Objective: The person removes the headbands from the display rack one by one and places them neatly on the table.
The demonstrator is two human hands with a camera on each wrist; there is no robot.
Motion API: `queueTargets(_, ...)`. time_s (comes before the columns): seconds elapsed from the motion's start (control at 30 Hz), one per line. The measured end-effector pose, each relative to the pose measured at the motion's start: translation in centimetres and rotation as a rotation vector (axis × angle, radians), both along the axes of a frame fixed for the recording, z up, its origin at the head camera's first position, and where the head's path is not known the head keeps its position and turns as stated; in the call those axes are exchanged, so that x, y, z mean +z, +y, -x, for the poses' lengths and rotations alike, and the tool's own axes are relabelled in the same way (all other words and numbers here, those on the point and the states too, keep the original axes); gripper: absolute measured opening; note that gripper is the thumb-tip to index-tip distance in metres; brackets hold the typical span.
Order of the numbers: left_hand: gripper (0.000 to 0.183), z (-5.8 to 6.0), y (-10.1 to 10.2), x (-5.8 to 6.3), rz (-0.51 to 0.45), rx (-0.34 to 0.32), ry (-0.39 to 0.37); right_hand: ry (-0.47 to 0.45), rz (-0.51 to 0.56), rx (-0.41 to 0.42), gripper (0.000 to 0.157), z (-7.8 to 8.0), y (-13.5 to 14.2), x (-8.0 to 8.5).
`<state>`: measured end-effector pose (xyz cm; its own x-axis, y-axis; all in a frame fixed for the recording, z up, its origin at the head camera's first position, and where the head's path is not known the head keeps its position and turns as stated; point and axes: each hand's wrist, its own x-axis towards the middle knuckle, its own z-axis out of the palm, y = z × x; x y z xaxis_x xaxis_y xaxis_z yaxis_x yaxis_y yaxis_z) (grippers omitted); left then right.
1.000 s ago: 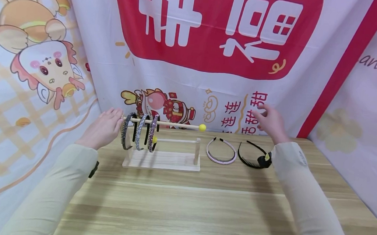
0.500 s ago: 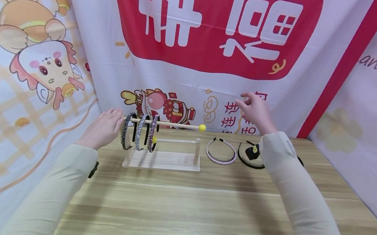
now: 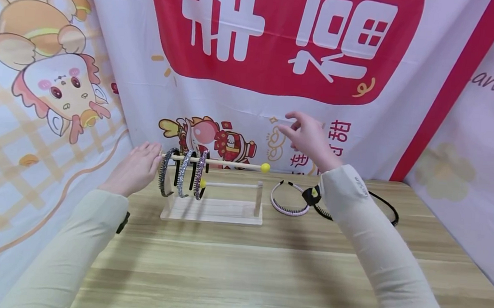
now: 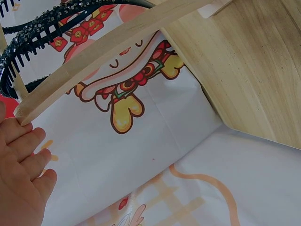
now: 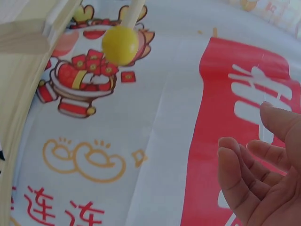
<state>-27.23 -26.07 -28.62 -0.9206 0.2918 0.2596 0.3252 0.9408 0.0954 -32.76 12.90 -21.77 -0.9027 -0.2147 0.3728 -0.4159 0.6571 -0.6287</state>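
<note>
My left hand (image 3: 134, 169), fingers fairly straight, touches the left end of the wooden display stand (image 3: 218, 215); in the left wrist view its fingertips (image 4: 32, 136) rest against the end of the upright post (image 4: 94, 56). Three toothed headbands hang on the stand's upper rod: a dark glittery one (image 3: 163, 174), a silver one (image 3: 183, 175) and a pinkish-purple one (image 3: 199, 174). Beyond the rod's yellow ball end (image 3: 265, 167), up and to the right, my right hand (image 3: 309, 134) is raised with thumb and fingers loosely bent and apart, holding nothing.
A pink headband (image 3: 289, 211) lies on the wooden table (image 3: 237, 274) right of the stand. Beside it lies a black headband (image 3: 390, 211), partly hidden by my right sleeve. A lower rod with a yellow ball (image 3: 203, 183) crosses the stand. Printed cloths hang behind and at both sides.
My right hand has moved left and slightly up, from above the black headband toward the stand's yellow ball end. The left hand and the hanging headbands have stayed in place.
</note>
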Motion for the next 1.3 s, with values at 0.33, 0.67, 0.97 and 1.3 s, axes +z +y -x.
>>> queueTargets(0.33, 0.05, -0.1, 0.0, 0.0, 0.006, 0.001, 0.007, -0.003, 0.015, 0.112, 0.045, -1.1, -3.9, 0.3)
queueTargets(0.67, 0.05, -0.2, 0.0, 0.1, 0.009, -0.003, 0.007, -0.009, 0.013, 0.189, 0.047, -1.8, -7.3, -0.3)
queueTargets(0.97, 0.05, -0.3, 0.1, 0.2, 0.0, -0.005, 0.005, -0.077, 0.039, 0.271, 0.047, -2.2, -10.0, -1.4)
queueTargets(1.3, 0.05, -0.5, 0.2, 0.4, -0.003, -0.002, -0.005, -0.142, 0.05, 0.338, 0.047, -2.5, -12.3, -3.0)
